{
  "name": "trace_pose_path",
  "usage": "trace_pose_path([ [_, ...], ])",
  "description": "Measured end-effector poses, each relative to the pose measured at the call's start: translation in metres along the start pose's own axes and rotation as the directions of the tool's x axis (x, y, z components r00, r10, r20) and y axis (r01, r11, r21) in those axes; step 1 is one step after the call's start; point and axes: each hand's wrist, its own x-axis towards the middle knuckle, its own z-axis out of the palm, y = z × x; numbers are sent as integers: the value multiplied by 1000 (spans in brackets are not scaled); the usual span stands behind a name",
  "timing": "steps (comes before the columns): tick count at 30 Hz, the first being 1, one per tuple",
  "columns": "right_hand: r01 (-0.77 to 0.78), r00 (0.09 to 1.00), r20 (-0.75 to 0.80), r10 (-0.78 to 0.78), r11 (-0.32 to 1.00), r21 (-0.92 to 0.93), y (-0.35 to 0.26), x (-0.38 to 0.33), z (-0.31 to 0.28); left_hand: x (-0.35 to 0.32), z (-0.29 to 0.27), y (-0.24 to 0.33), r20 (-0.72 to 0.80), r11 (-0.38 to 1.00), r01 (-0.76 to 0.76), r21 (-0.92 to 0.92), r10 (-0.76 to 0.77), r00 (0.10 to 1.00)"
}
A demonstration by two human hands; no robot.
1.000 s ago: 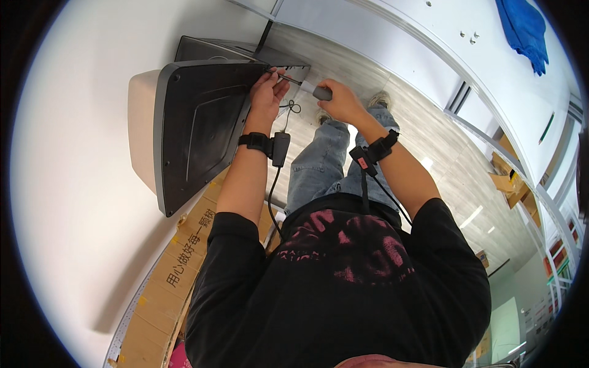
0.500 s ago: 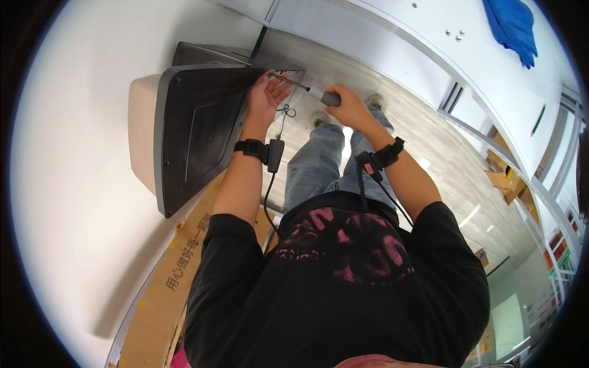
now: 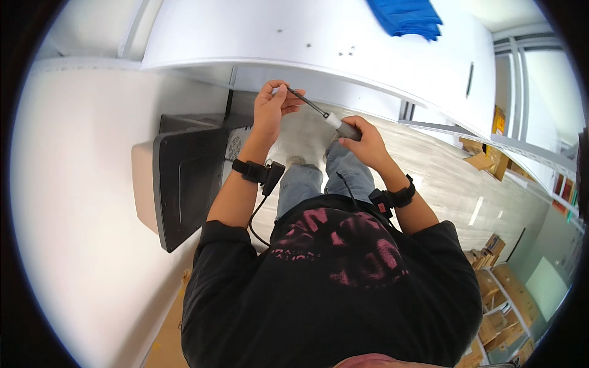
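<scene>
My right hand (image 3: 369, 142) is wrapped round the grey handle of a screwdriver (image 3: 314, 108). Its long dark shaft slants up and left to my left hand (image 3: 270, 113). There my thumb and forefinger pinch at the tip, while the other fingers curl loosely beside the shaft. Whether a small screw sits at the tip is too small to tell. Left of my left forearm stands a black-backed machine with a beige side (image 3: 187, 178), apart from both hands. Each wrist wears a black strap with a small device on it.
A white table (image 3: 233, 37) stretches ahead, holding several small screws (image 3: 341, 54), a blue cloth (image 3: 408, 18) and a thin dark pen-like stick (image 3: 470, 80). Cardboard boxes (image 3: 500, 325) fill a shelf at the lower right. More cardboard (image 3: 169, 319) lies at the lower left.
Both hands have come away from the machine with the screwdriver, toward the table's edge. The left fingers have closed in at the tip. The whole view has shifted, showing more of the table.
</scene>
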Motion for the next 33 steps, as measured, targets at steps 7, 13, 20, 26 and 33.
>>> trace_pose_path([
  [7,35,970,-241,-6,993,116,12,-33,-74,38,83,15,43,963,-127,236,121,992],
  [13,40,955,-296,23,978,205,32,-26,-106,63,90,10,-25,792,-295,535,365,931],
  [20,94,966,-255,-40,975,204,24,-8,-121,91,100,34,116,451,-348,822,466,877],
  [26,95,967,-255,-29,963,253,25,3,-127,117,92,49,238,118,-337,934,499,834],
  [33,81,978,-209,-25,962,261,22,8,-124,110,74,60,67,288,-192,938,393,917],
])
